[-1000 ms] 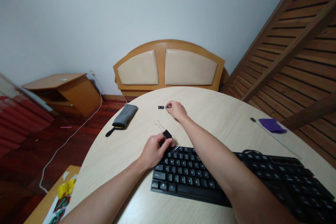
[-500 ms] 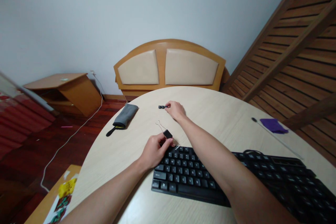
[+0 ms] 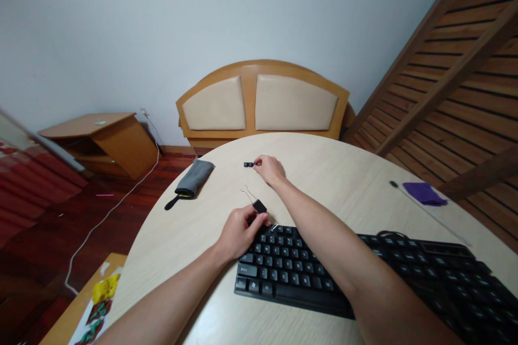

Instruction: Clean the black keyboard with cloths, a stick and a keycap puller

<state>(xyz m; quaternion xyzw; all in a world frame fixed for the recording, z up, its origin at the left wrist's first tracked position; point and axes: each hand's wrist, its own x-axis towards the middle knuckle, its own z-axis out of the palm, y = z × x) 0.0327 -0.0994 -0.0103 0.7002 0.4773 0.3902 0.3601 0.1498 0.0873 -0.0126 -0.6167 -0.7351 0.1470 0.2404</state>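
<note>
My left hand [image 3: 238,233] is closed around a keycap puller [image 3: 259,206] with a black handle and thin wire prongs. One wire end points up and away; the other lies over the top-left keys of a black keyboard [image 3: 297,291]. Farther off on the table, my right hand [image 3: 270,169] pinches a small black keycap, mostly covered by the fingers. It sits at the right end of a short row of loose keycaps [image 3: 248,164]. My right forearm crosses above the keyboard and hides part of its middle.
Left on the round table [image 3: 324,172] lies a grey cloth pouch [image 3: 195,177] with a black loop. To the right are a thin stick with a dark tip [image 3: 429,213] and a folded purple cloth [image 3: 424,194]. A headboard [image 3: 250,102] stands behind the table.
Both hands stay almost in place, the left on the keycap puller and the right at the keycap row. The whole view has shifted very slightly.
</note>
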